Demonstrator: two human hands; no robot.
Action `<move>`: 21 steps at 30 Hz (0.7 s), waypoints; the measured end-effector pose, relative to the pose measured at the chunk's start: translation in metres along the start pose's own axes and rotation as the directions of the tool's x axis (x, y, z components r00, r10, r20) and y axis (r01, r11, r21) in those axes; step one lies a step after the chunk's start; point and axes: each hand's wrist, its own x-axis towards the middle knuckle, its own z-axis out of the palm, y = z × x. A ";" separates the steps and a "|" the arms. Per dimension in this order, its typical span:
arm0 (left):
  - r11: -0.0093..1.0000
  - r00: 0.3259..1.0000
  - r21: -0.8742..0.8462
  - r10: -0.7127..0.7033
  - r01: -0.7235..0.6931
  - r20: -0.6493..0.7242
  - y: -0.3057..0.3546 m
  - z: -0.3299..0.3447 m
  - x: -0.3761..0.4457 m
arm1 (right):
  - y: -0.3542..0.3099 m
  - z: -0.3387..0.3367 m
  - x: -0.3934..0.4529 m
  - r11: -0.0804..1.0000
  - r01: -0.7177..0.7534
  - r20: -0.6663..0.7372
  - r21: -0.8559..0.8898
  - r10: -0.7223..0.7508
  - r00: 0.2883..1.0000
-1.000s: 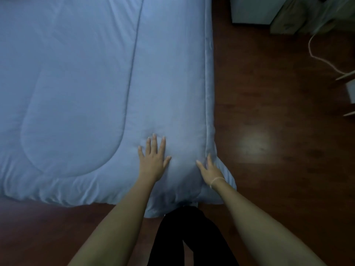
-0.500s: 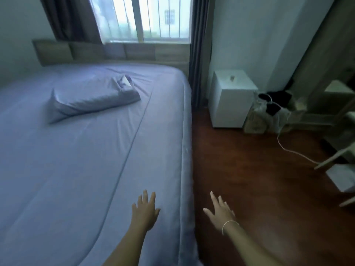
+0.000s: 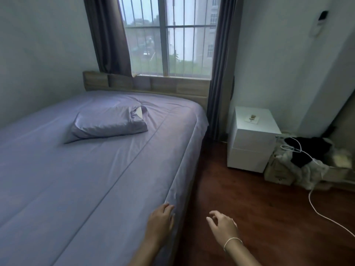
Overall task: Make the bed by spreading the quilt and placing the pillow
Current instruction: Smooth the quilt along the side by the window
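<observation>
The pale lilac quilt (image 3: 80,185) lies spread flat over the whole bed, with a stitched seam running diagonally across it. A matching pillow (image 3: 109,121) rests near the headboard (image 3: 172,87), its case open at the right end. My left hand (image 3: 160,220) hovers at the bed's right edge, fingers loosely curled, holding nothing. My right hand (image 3: 222,226), with a thin white bracelet at the wrist, hangs over the wooden floor beside the bed, fingers apart and empty.
A white bedside cabinet (image 3: 251,139) stands right of the bed. Bags and dark clothes (image 3: 299,162) are piled beside it, with a white cable (image 3: 322,215) trailing over the dark wooden floor (image 3: 240,189). A barred window (image 3: 169,35) with dark curtains is behind the headboard.
My view has lifted from the quilt's foot corner toward the headboard and window. Both hands have come off the quilt and shifted right toward the bed's side.
</observation>
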 end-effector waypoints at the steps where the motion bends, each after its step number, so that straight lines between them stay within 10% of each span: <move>1: 1.000 1.000 0.006 -0.008 0.008 0.006 0.004 -0.001 0.011 | -0.002 -0.005 0.013 1.000 0.018 -0.007 0.013 -0.018 1.000; 21: 0.991 0.978 -0.081 -0.118 0.106 -0.172 -0.009 0.023 0.443 | -0.050 -0.129 0.436 0.985 0.166 -0.118 -0.049 -0.171 0.978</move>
